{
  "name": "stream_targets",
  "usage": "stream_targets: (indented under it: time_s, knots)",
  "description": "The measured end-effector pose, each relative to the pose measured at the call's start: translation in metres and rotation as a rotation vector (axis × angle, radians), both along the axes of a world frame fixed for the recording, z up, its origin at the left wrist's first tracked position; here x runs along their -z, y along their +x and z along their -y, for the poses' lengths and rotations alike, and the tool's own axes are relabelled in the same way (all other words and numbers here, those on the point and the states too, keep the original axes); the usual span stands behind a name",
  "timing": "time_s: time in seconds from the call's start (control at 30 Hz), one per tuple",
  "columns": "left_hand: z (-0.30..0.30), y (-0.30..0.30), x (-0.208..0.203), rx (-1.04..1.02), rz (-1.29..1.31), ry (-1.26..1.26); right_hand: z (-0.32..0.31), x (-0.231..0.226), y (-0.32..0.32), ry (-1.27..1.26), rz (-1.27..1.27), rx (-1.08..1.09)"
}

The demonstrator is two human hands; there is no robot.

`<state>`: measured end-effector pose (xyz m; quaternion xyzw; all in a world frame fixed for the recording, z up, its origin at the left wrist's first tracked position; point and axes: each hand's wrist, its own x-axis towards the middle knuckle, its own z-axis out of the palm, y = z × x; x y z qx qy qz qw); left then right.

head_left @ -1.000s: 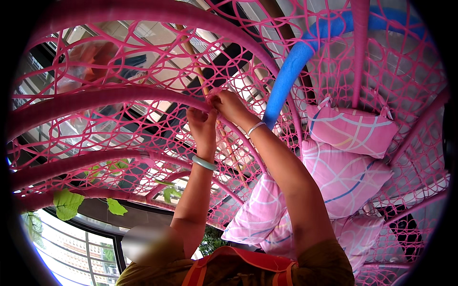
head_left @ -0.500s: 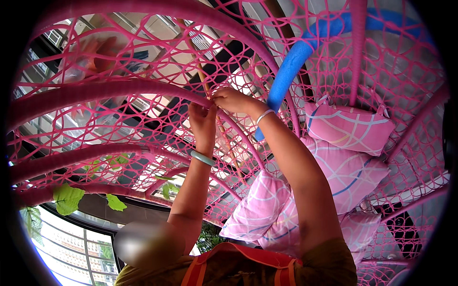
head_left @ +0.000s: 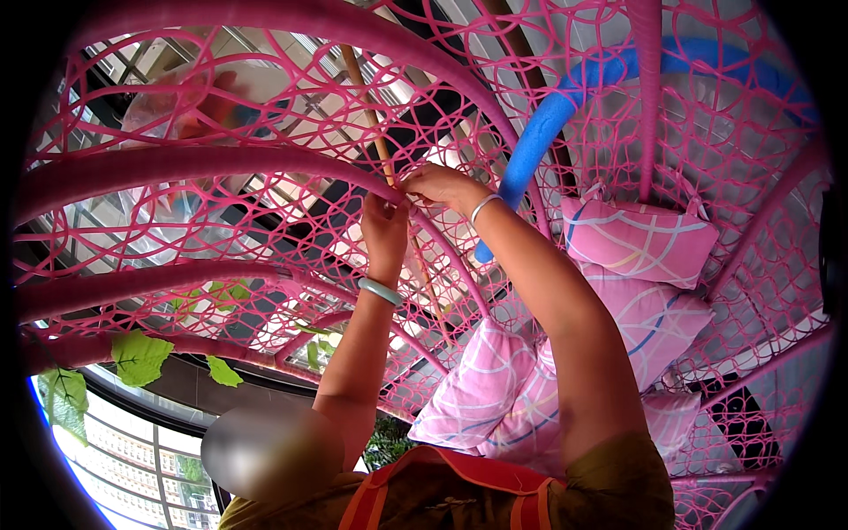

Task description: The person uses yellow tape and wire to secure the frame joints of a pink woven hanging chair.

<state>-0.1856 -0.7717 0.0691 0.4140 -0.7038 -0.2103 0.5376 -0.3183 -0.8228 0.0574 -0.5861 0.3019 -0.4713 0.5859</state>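
A curved pink-wrapped tube [head_left: 291, 162] runs in from the left to the middle of the view. My left hand [head_left: 386, 234] is raised to it from below, thumb and fingers closed on its underside. From the right, my right hand [head_left: 442, 186] pinches at the same spot, fingertips almost touching the left hand's. Any small cord between the fingertips is too fine to make out. A pale green bangle [head_left: 380, 291] circles my left wrist, and a silver bangle [head_left: 485, 208] my right. Pink rope netting [head_left: 300, 208] is stretched around the tube.
A blue foam tube [head_left: 533, 146] arcs across the netting at upper right. Pink patterned cushions [head_left: 640, 243] are heaped below it. More pink-wrapped tubes [head_left: 168, 290] cross on the left, with green leaves [head_left: 141, 358] beneath. Beyond the net hangs a clear plastic bag [head_left: 203, 106].
Both hands stay at the same spot on the tube, with fingers slightly shifted. The whole view has moved a little, so hands and bangles sit slightly lower.
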Motion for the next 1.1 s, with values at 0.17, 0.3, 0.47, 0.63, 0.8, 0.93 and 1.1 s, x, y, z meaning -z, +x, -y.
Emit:
stream_targets:
  time_s: [0.17,0.3,0.47,0.63,0.8,0.93,1.1]
  knots:
    - [0.002,0.004,-0.002,-0.027,0.066,-0.025,0.001,0.0,0.002,-0.03,0.017,-0.005]
    - [0.005,0.006,-0.001,-0.039,0.111,-0.045,0.003,0.0,0.002,-0.178,-0.081,0.062]
    - [0.0,0.0,-0.01,-0.13,0.236,0.011,-0.001,0.004,0.003,-0.34,-0.127,0.202]
    - [-0.001,0.005,-0.009,-0.043,0.227,-0.036,-0.014,0.003,0.003,-0.14,0.097,0.059]
    - [-0.005,0.004,-0.011,-0.071,0.321,-0.055,-0.007,0.003,0.003,-0.267,0.033,0.041]
    - [-0.004,0.007,-0.011,-0.018,0.265,-0.007,-0.006,-0.004,-0.001,-0.267,-0.086,0.022]
    - [0.007,0.014,-0.004,0.079,0.188,0.038,-0.005,-0.014,-0.004,-0.22,-0.18,-0.002]
